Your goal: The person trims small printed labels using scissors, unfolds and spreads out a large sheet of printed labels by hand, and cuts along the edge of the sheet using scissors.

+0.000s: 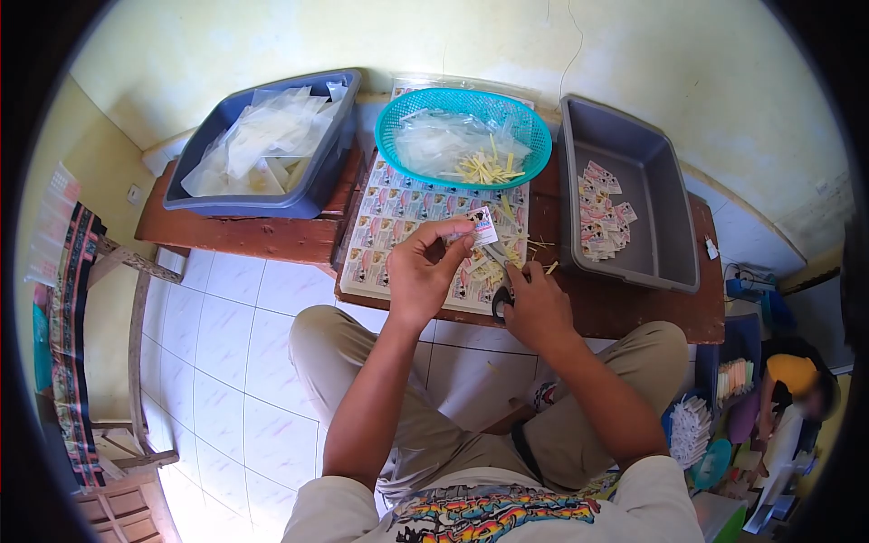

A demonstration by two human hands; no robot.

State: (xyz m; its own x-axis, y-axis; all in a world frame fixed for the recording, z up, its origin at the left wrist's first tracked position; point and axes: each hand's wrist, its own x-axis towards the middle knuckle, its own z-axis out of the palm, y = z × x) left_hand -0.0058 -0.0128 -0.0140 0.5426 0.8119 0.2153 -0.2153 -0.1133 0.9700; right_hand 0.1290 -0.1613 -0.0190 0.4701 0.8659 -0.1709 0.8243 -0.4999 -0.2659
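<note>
The left hand (425, 273) pinches 1 small printed label (482, 227) between thumb and fingers, holding it up above the stack of printed label sheets (380, 231) on the brown wooden bench (262, 239). The right hand (540, 308) is curled round a pair of black-handled scissors (495, 254), their blades pointing up toward the label's lower edge; whether they touch it, I cannot tell. Thin pale-yellow offcuts (514, 249) lie scattered near the right hand.

Beyond the hands, a turquoise woven basket (389, 152) sits on the sheets, carrying clear plastic pieces (439, 145) and a pile of yellow strips (489, 169). To its right, a grey plastic tub (654, 217) holds loose cut labels (599, 222) along its left side. To its left, a blue-grey tub (337, 152) is heaped with translucent bags (258, 136).
</note>
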